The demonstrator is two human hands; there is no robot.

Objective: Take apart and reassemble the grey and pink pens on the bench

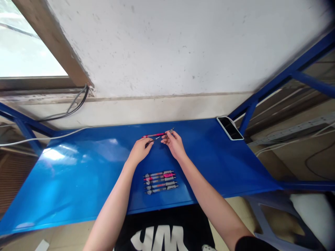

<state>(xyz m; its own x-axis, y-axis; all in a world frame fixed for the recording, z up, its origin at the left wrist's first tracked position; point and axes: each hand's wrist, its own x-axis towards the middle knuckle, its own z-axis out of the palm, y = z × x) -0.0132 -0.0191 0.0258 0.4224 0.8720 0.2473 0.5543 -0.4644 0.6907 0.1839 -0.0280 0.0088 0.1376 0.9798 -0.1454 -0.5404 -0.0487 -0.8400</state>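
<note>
My right hand (174, 144) grips a pink-and-grey retractable pen (154, 135) near its grey end, and the pen lies across the space above both hands. My left hand (140, 150) pinches a thin, dark-tipped rod (154, 139), possibly a pen refill, and its far end points toward my right fingers. Both hands are close together over the blue tabletop (78, 181). Nearer me, a neat row of several similar pens (160, 182) lies flat on the table, just below my hands and touching neither.
A black smartphone (230, 128) in a white case lies at the table's far right corner. Blue metal frame bars (288, 75) rise on the right, a white cable (44, 138) crosses the left side, and a grey chair (269, 219) stands at lower right.
</note>
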